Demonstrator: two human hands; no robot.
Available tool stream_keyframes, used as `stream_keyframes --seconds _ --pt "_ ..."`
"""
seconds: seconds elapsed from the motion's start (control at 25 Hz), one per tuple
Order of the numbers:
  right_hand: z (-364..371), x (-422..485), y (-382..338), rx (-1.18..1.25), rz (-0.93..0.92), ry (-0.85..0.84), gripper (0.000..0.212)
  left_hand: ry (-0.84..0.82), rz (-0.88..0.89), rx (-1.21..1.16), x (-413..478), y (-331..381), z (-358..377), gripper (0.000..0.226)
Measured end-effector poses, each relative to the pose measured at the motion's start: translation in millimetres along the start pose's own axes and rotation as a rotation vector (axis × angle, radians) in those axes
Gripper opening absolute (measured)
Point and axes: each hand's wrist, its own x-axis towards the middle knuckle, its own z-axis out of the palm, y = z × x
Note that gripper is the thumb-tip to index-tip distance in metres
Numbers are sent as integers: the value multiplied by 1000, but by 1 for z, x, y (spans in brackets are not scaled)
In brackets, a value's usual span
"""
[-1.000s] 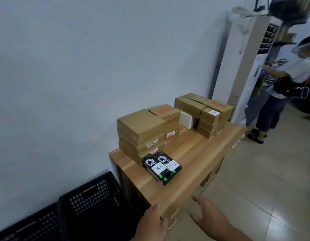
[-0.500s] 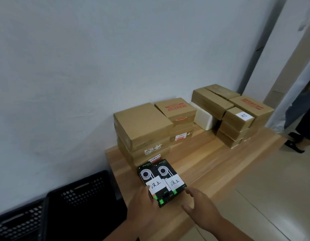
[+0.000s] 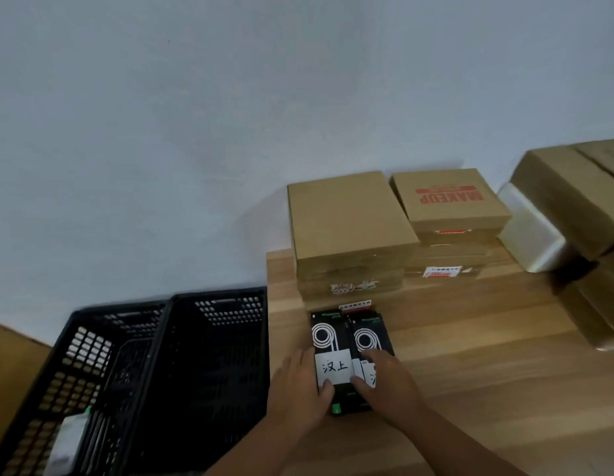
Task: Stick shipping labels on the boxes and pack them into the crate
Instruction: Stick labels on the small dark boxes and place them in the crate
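Black boxes [image 3: 329, 324] lie 12-to-6 on bench [image 3: 470, 338]; left hand [image 3: 295, 389] clasps their left edge, right hand [image 3: 384, 379] lies on top, grip unclear; crate [image 3: 216, 297] at 9 o'clock, left hand nearer

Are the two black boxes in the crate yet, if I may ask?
No, the black boxes lie on the table beside the crate, with the left hand and right hand on them.

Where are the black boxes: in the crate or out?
Out. The black boxes lie flat on the table, left hand and right hand on them; the crate stands beside it.
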Motion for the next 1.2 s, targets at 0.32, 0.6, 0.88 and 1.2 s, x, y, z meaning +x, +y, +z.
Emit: stream_keyframes --seconds 0.32,0.6,0.88,1.2 --pt "24 17 19 56 20 -90 52 -5 -168 -222 17 5 33 40" --pt "39 8 7 251 85 19 35 143 -232 -400 11 13 29 27" --pt "32 -20 -25 559 51 246 47 116 -219 -661 -10 22 14 36" --pt "9 -57 -38 522 -102 327 58 138 -126 -810 -29 41 -17 62"
